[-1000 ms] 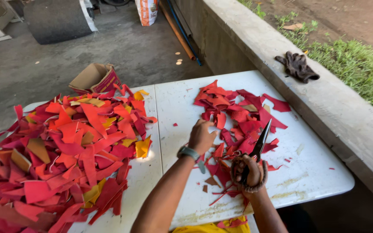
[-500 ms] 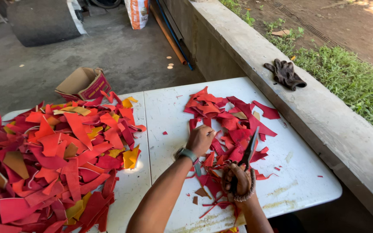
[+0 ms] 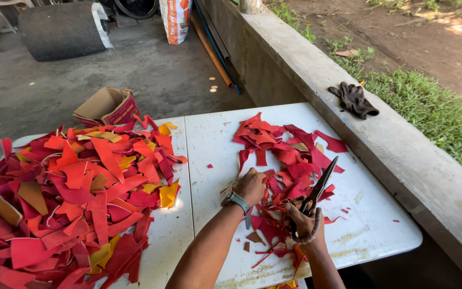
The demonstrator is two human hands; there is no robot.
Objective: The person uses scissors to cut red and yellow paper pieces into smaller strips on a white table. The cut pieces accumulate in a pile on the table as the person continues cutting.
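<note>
Scissors gripped in closed right hand, blades pointed up-right. Scraps pressed under closed left hand, just left of blades.

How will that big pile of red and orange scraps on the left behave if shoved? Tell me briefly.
The scrap pile is probably floppy: pieces curl and drape over each other. It likely slides apart rather than moving as one, since the pieces lie loose. Pieces overhanging the white table edge may drop off.
</note>
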